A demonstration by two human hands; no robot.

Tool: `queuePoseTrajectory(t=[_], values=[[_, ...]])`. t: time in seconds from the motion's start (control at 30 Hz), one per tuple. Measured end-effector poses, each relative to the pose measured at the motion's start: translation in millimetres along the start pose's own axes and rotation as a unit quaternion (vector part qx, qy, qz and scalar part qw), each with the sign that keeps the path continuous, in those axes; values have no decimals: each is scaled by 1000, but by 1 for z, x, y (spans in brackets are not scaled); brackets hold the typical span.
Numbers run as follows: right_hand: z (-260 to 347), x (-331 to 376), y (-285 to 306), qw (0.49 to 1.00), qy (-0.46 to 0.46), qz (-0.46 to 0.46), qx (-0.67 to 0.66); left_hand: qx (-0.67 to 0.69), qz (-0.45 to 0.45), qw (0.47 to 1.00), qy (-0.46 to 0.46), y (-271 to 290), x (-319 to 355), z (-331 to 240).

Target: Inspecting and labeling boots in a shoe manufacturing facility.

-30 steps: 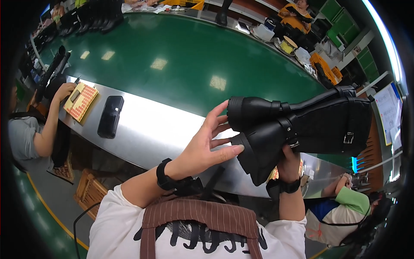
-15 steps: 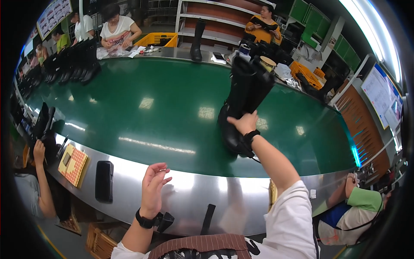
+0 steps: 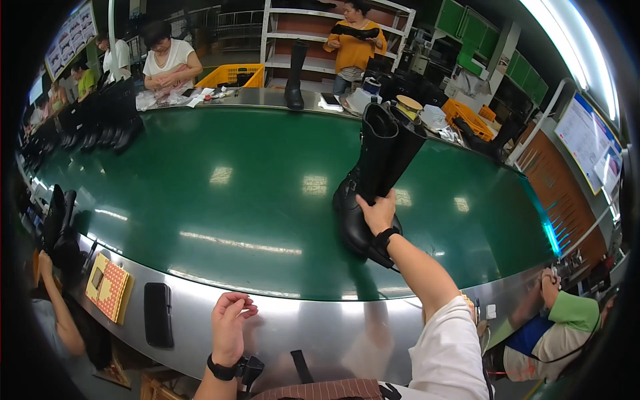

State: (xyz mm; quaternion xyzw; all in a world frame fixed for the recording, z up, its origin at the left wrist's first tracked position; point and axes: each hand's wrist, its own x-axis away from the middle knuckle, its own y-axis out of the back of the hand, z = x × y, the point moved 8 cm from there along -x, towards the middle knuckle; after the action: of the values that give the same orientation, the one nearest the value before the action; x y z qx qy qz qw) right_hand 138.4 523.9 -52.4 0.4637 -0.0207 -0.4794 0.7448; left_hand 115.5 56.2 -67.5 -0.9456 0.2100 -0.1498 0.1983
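A pair of tall black boots (image 3: 373, 157) stands close together on the green belt (image 3: 253, 200), right of centre, with the shafts leaning to the right. My right hand (image 3: 381, 215) is closed around the boots at the ankle, thumb across the nearer boot. Over the metal edge (image 3: 273, 327) on the near side, my left hand (image 3: 229, 330) is raised with its fingers loosely bent and nothing visible in them. Below that hand, at my left wrist, a small black object hangs or lies; its kind is unclear.
A black case (image 3: 158, 315) and a patterned notebook (image 3: 109, 287) lie on the metal edge to the left. One tall boot (image 3: 295, 77) stands on the far ledge. Many black boots (image 3: 100, 120) line the far left. Co-workers are at the far side and both sides.
My right hand and the boots have come slightly nearer to me. The fingers of my left hand have drawn closer together. The whole view has shifted a little.
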Motion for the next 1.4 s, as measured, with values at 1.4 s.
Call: queuePoseTrajectory(t=[1.4], values=[[108, 189, 269, 869, 181, 357, 292, -49, 101, 994, 5, -29, 66, -22]])
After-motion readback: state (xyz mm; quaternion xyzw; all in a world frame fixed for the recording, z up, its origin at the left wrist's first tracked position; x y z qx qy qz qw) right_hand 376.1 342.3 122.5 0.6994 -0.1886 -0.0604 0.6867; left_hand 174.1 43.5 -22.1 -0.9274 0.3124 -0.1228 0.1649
